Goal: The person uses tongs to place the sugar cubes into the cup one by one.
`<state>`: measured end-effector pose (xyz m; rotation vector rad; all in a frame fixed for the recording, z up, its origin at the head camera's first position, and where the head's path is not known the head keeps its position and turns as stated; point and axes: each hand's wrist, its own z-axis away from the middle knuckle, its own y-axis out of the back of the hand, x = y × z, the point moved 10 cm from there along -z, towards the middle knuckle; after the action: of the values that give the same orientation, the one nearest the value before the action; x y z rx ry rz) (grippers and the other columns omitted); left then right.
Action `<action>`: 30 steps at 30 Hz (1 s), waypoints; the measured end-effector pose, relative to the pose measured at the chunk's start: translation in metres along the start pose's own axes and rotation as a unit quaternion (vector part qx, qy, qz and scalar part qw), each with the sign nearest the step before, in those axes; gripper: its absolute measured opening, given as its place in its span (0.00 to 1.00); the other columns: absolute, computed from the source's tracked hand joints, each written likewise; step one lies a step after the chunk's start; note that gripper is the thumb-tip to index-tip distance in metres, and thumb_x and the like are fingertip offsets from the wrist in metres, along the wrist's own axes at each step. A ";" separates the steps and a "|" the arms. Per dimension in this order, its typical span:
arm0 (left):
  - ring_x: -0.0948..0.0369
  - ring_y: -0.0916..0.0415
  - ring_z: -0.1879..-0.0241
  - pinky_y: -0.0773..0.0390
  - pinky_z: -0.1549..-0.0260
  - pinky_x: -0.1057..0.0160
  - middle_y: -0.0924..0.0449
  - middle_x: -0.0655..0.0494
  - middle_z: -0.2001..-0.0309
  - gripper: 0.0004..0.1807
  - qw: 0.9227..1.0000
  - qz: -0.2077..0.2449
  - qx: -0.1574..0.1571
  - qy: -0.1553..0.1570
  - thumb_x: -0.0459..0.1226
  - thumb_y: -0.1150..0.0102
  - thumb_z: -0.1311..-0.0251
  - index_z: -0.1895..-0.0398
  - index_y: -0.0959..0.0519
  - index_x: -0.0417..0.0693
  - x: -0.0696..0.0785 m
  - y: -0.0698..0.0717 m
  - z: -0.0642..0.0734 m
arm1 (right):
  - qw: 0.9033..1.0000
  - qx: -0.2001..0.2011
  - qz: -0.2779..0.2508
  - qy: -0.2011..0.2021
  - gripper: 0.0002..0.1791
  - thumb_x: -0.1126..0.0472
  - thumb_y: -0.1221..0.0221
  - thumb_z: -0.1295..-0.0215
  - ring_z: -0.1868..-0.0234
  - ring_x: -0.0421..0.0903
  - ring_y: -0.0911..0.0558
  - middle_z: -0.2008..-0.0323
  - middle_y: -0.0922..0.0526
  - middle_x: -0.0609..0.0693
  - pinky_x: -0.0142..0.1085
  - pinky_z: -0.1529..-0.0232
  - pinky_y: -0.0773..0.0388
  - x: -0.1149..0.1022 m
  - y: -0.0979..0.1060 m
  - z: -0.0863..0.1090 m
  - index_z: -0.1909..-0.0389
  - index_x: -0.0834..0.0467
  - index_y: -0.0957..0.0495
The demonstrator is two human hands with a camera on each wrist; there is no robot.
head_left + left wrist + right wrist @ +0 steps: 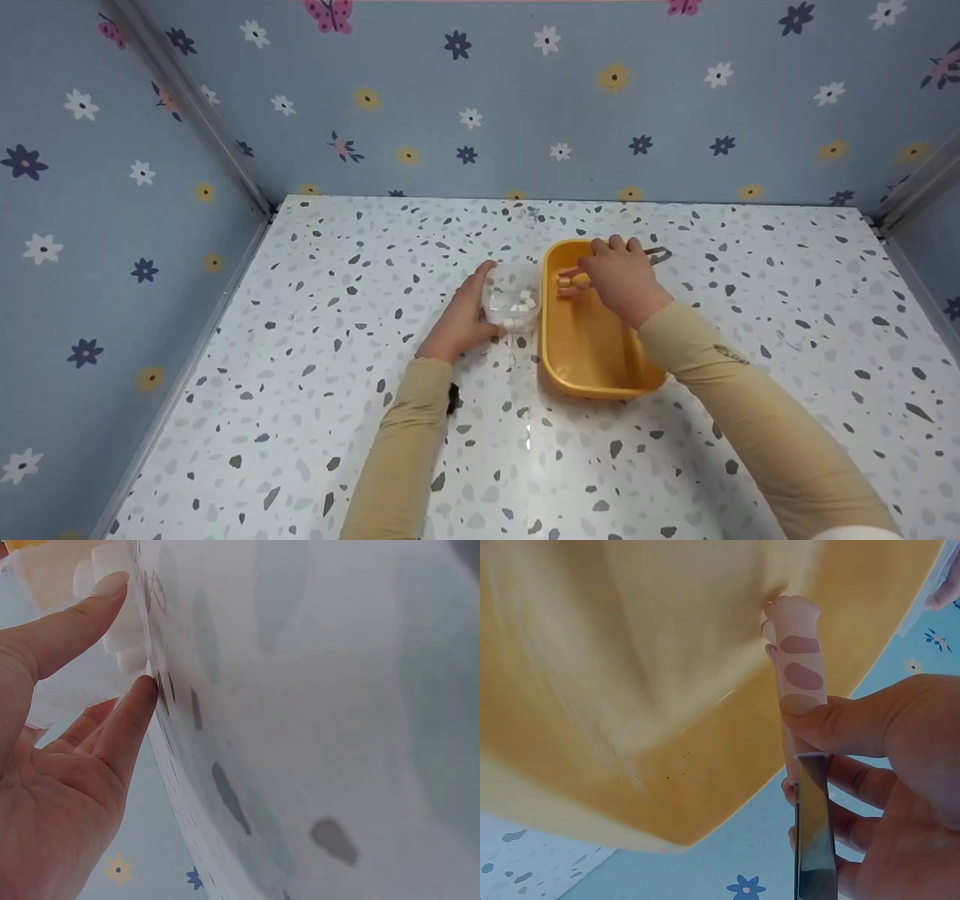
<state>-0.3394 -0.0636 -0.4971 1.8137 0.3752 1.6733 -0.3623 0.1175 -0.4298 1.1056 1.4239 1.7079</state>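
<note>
My left hand holds a small clear plastic container from its left side, thumb and fingers spread around it. Several white cubes lie inside, and they also show through the wall in the left wrist view. Over the yellow tray, my right hand grips a pair of tongs with pink paw-shaped tips and a metal handle. The tips reach down inside the tray's far left part. A small pale cube appears between them in the head view; whether they touch it I cannot tell.
The container stands close against the tray's left side. Both are on a white speckled tabletop. Blue flower-patterned panels rise behind the table and at its sides.
</note>
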 end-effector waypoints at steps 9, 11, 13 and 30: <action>0.56 0.49 0.30 0.48 0.31 0.60 0.48 0.52 0.27 0.63 1.000 -0.005 -0.001 0.000 0.28 0.26 0.61 0.24 0.55 0.63 -0.001 0.000 -0.001 | 1.000 0.012 -0.009 0.005 0.15 0.68 0.40 0.37 0.53 0.59 0.27 0.54 0.22 0.58 0.55 0.51 0.28 -0.001 0.001 0.001 0.51 0.53 0.17; 0.56 0.48 0.30 0.48 0.31 0.60 0.48 0.53 0.27 0.63 1.000 -0.005 0.000 0.001 0.28 0.26 0.61 0.24 0.55 0.63 -0.001 0.000 -0.002 | 1.000 0.014 -0.008 0.007 0.15 0.68 0.40 0.37 0.53 0.59 0.27 0.54 0.22 0.58 0.55 0.50 0.28 -0.001 0.002 0.002 0.52 0.53 0.17; 0.56 0.48 0.31 0.48 0.31 0.60 0.47 0.53 0.28 0.63 1.000 -0.002 0.000 0.000 0.28 0.26 0.61 0.24 0.55 0.63 -0.001 -0.001 -0.002 | 1.000 0.016 -0.006 0.009 0.14 0.69 0.41 0.37 0.54 0.59 0.27 0.55 0.22 0.58 0.55 0.50 0.28 -0.002 0.003 0.002 0.52 0.53 0.17; 0.57 0.50 0.29 0.45 0.32 0.61 0.51 0.54 0.26 0.62 1.000 -0.005 -0.005 0.012 0.28 0.26 0.59 0.24 0.55 0.63 -0.003 -0.001 -0.001 | 0.999 0.022 -0.018 0.022 0.16 0.73 0.42 0.37 0.53 0.60 0.29 0.56 0.23 0.60 0.58 0.50 0.29 -0.008 0.006 0.006 0.54 0.54 0.16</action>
<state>-0.3408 -0.0645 -0.5003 1.7831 0.3839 1.6887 -0.3529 0.1122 -0.4251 1.0639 1.5065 1.6925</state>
